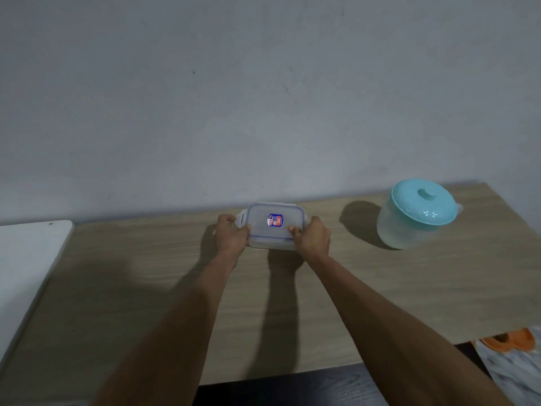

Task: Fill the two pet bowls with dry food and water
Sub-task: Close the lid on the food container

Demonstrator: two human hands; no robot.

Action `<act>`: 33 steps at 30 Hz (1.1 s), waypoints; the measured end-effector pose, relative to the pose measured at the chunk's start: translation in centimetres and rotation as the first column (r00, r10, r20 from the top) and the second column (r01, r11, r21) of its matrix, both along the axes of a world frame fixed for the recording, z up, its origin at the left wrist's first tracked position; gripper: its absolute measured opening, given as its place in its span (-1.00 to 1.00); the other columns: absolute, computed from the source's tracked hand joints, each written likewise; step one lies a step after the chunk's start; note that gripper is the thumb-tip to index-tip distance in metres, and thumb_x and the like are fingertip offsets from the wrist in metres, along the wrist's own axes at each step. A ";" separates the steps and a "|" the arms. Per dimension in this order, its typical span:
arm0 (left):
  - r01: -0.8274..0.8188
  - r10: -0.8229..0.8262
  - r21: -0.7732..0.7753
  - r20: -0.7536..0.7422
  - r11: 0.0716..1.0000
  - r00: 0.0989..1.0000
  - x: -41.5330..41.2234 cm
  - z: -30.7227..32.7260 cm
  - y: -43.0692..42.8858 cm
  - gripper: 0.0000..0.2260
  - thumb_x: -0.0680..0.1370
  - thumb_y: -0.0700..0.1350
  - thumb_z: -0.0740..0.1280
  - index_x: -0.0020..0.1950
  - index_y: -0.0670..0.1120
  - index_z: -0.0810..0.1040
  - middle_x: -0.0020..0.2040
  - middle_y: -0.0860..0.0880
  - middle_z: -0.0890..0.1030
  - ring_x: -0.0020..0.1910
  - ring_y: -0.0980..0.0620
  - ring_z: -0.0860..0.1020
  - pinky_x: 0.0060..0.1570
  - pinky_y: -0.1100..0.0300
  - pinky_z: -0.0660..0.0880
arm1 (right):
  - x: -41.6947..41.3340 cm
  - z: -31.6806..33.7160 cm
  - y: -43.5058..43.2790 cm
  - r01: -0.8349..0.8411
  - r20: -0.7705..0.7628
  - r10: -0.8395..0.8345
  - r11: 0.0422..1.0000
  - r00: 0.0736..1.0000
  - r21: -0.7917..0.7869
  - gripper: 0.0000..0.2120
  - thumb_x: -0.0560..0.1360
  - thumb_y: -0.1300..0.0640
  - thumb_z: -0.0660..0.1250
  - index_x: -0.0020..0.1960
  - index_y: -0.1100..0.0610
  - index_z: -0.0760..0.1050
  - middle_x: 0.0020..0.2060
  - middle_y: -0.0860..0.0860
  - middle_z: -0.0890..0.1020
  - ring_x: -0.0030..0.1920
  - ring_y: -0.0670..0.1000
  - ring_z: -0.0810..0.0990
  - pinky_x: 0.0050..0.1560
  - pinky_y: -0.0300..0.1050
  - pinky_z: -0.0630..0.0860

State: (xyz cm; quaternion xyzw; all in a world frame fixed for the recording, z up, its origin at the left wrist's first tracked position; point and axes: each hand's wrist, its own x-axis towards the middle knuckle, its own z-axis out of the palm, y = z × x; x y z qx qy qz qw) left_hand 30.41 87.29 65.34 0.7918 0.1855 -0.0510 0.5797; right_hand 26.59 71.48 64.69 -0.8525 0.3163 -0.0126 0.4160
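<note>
A small clear rectangular food container (270,213) with a blue-edged snap lid and a red-and-blue sticker rests on the wooden table near the wall. My left hand (231,237) grips its left end, fingers by the raised lid flap. My right hand (311,238) grips its right end, thumb on the lid. A translucent round pitcher (409,227) with a turquoise lid stands to the right, apart from my hands. What the container and the pitcher hold cannot be made out. No pet bowl is clearly seen.
The wooden table (146,273) runs along a plain grey wall. A white surface (26,259) adjoins it on the left. At the lower right, past the table's front edge, lies something orange (509,341) on a pale patterned surface.
</note>
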 end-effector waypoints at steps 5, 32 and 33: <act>0.002 -0.002 0.022 -0.029 1.000 1.000 0.1 -0.4 0.1 -0.71 0.48 -0.21 0.43 0.17 -0.12 0.50 0.12 -0.14 0.58 -0.09 -0.17 0.64 -0.23 0.05 0.59 | 0.4 -0.2 -0.7 0.025 -0.023 -0.024 0.999 0.999 0.049 -0.56 0.51 0.01 0.42 0.19 0.30 0.42 0.19 0.28 0.55 0.26 0.29 0.49 0.10 0.00 0.43; -0.023 0.015 -0.153 -0.053 0.988 0.998 1.1 -3.1 -1.4 -0.67 0.60 -0.25 0.24 -0.37 -0.11 0.38 -0.40 -0.06 0.42 -0.52 0.05 0.49 -0.25 0.14 0.55 | 9.7 4.5 -3.2 -0.677 -0.467 0.643 0.726 0.607 0.121 -0.51 0.48 0.24 0.44 0.38 0.09 0.45 0.20 0.10 0.55 0.16 0.13 0.54 0.03 0.14 0.63; -0.030 0.021 -0.163 -0.053 0.986 0.998 1.0 -3.3 -1.4 -0.68 0.61 -0.25 0.24 -0.36 -0.11 0.39 -0.39 -0.05 0.43 -0.54 0.08 0.50 -0.22 0.11 0.56 | 9.7 4.4 -3.1 -0.667 -0.464 0.644 0.732 0.608 0.142 -0.54 0.49 0.23 0.44 0.36 0.09 0.47 0.15 0.09 0.57 0.12 0.11 0.54 -0.03 0.05 0.62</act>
